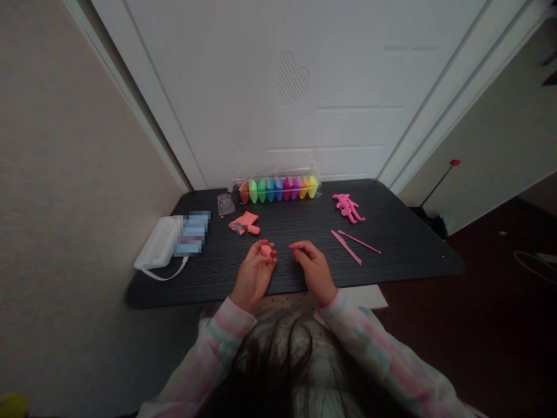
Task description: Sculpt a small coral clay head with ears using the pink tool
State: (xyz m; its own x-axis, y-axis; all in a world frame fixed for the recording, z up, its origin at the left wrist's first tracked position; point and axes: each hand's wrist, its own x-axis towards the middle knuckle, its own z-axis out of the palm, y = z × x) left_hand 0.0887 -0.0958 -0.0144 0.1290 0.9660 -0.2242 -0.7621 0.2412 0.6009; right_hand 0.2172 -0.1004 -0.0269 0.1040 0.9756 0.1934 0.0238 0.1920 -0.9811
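- Left hand [253, 271]: palm turned up over the near part of the black worktop [296, 223]; grip closed loosely, fingers curled round a coral lump [267, 251].
- Right hand [314, 268]: well apart from the lump, fingers bent inward with the thumb near them; cannot tell whether this grip is fully closed or pinches anything small.
- Coral packet [247, 218]: lies just beyond the left hand, a short coral roll [253, 230] at its near right edge.
- Small clear bag [225, 205]: farther left, crumpled.
- Clear tray [319, 184]: along the far edge, holding a row of coloured wedges [279, 189], dark brown at left through to yellow at right.
- Pink figure [348, 208]: lying at far right, limbs spread.
- Pink knife-shaped tool [346, 247] and thin pink stick [359, 241]: side by side, right of the right hand.
- White device [160, 242]: at left, cable attached, beside a blurred blue item [192, 233].
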